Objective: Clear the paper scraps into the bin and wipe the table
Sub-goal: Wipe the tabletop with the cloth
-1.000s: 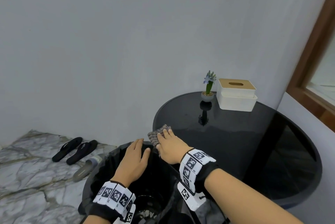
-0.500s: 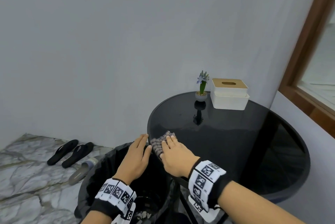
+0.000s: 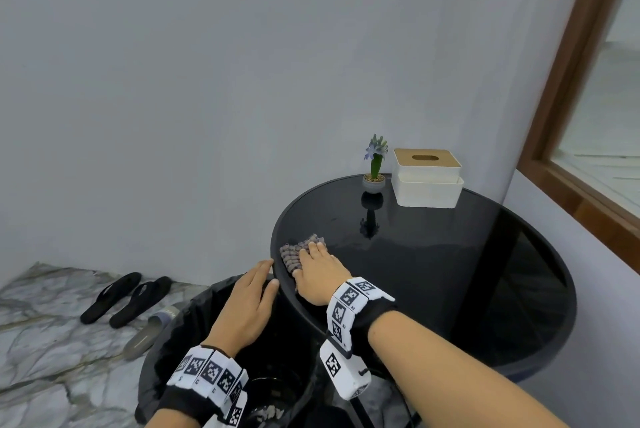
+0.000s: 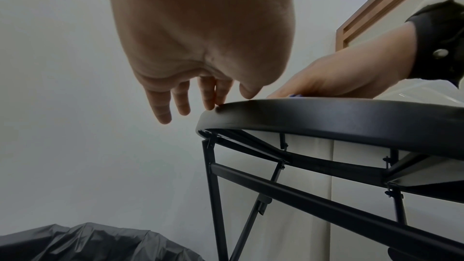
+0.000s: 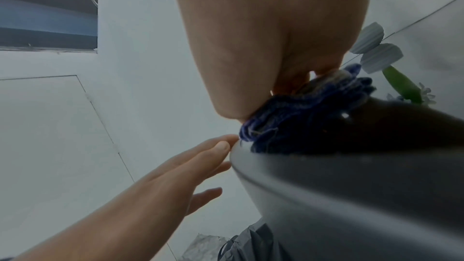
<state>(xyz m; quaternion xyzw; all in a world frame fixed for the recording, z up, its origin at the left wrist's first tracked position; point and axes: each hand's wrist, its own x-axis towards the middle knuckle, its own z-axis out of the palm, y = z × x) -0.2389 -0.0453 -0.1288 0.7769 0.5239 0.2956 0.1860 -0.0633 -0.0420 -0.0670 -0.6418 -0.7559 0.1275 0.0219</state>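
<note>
Head view: right hand lies flat, fingers straight, pressing the cloth onto the tabletop at its left edge. Since half a second ago the cloth sits slightly further in from the rim. Left hand is open, fingers extended, holding nothing; its fingertips touch the tabletop's rim, cupped just beside the cloth, as before. Below it, the bin with black liner stands against the table. No paper scraps visible on the tabletop. Potted plant and tissue box stand at the far edge. Sandals on the floor, left.
</note>
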